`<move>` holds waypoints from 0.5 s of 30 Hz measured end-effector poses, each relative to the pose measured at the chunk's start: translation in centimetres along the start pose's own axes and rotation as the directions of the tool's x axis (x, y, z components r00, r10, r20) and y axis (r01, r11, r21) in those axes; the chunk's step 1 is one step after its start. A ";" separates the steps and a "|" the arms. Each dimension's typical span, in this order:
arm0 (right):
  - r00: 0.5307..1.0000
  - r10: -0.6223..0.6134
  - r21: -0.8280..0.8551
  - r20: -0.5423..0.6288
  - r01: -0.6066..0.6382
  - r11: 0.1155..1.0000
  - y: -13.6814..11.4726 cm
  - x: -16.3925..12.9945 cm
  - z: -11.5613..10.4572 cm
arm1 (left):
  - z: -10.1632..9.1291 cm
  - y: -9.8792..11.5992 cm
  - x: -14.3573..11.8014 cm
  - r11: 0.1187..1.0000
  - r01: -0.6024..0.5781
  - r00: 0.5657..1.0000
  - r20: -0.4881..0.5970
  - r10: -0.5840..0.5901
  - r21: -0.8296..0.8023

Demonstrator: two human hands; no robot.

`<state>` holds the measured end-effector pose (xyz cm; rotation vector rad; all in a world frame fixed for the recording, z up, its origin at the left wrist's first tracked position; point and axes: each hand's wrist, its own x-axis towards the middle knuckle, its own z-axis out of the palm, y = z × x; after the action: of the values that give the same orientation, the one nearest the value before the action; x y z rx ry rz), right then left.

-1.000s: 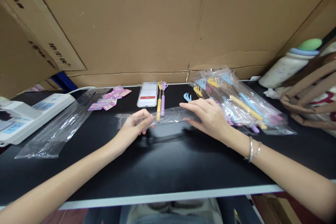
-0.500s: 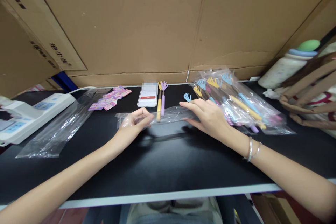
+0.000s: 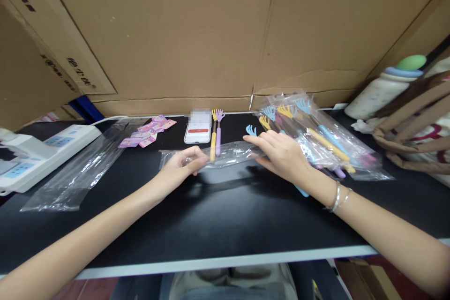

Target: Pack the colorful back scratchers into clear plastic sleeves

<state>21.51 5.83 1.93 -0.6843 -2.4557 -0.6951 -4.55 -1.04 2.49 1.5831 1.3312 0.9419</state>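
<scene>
While the left hand [image 3: 179,166] is pinching a crinkly clear plastic sleeve [image 3: 225,153], the right hand [image 3: 281,154] is lying flat, grip released, on it.

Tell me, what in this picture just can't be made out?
Head view:
- White phone's screen top: blurred.
- Blue hand-shaped scratcher: its handle runs under the right hand.
- Small pink cards: print too small to read.
- Clear plastic sleeve in the left hand: whether it holds anything is unclear.

Clear plastic sleeve [image 3: 225,154] — crinkled, lengthwise, mid-table
</scene>
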 end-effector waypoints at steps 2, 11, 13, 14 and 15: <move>1.000 0.006 0.026 0.008 -0.006 1.000 0.0 0.0 0.0 | 0.0 -0.1 0.0 1.000 -0.001 1.000 0.013 0.001 -0.002; 0.999 0.031 0.096 0.018 -0.033 0.995 -0.3 -0.1 -0.4 | 0.3 -0.3 -0.1 1.000 0.025 0.999 0.031 -0.025 -0.007; 0.999 0.040 0.106 0.007 -0.040 0.994 -0.3 -0.2 -0.5 | 0.3 -0.3 -0.2 0.999 0.030 0.999 0.034 -0.029 -0.013; 0.999 0.044 0.109 0.006 -0.045 0.993 -0.4 -0.2 -0.5 | 0.3 -0.4 -0.3 0.999 0.030 0.999 0.037 -0.030 -0.017; 0.999 0.050 0.112 0.009 -0.050 0.992 -0.4 -0.2 -0.5 | 0.3 -0.4 -0.3 0.999 0.029 0.999 0.040 -0.029 -0.021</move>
<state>21.65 5.16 2.05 -0.7025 -2.4532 -0.5320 -4.44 -1.34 1.99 1.5542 1.3093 0.9004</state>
